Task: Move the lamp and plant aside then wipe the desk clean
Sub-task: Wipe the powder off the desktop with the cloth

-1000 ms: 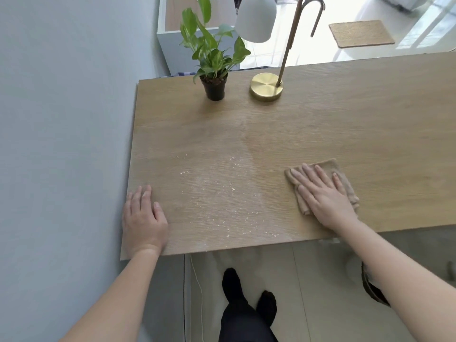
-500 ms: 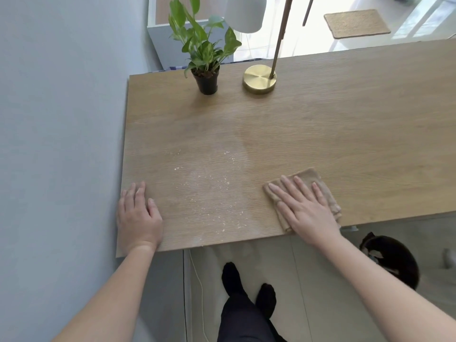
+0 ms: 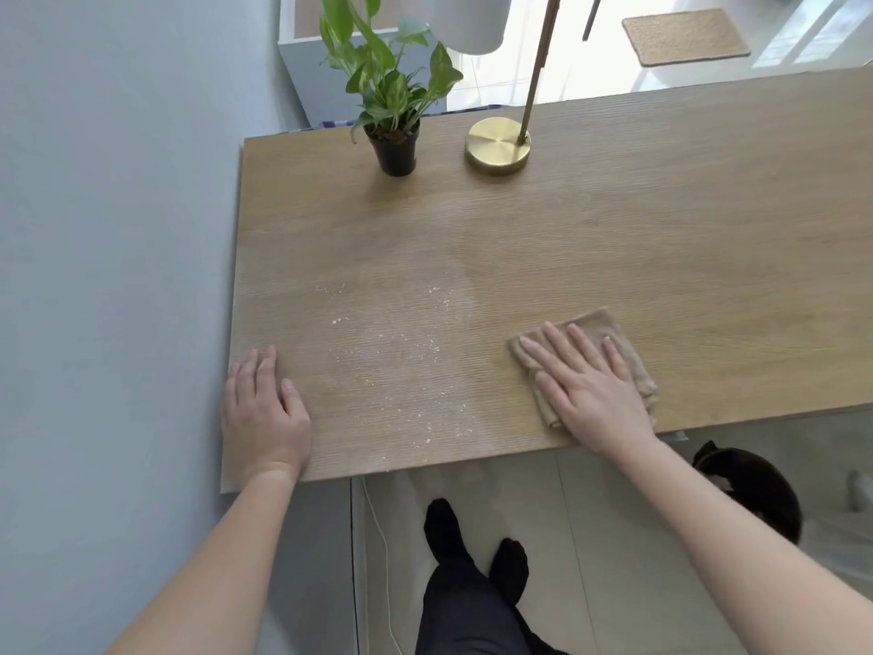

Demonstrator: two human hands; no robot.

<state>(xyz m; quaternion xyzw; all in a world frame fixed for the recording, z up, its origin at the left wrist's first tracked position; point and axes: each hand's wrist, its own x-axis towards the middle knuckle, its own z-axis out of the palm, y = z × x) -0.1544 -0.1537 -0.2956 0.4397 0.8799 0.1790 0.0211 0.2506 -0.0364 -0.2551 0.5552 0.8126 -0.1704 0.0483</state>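
Desk (image 3: pixel 614 238): crumbs (image 3: pixel 401 366) beside cloth (image 3: pixel 633 361).

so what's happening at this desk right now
A person is wiping a wooden desk. The right hand presses flat on a folded tan cloth near the front edge, while the left hand rests flat at the front left corner. Pale crumbs lie scattered between the hands, not yet wiped. The potted plant and the brass lamp stand at the back edge.
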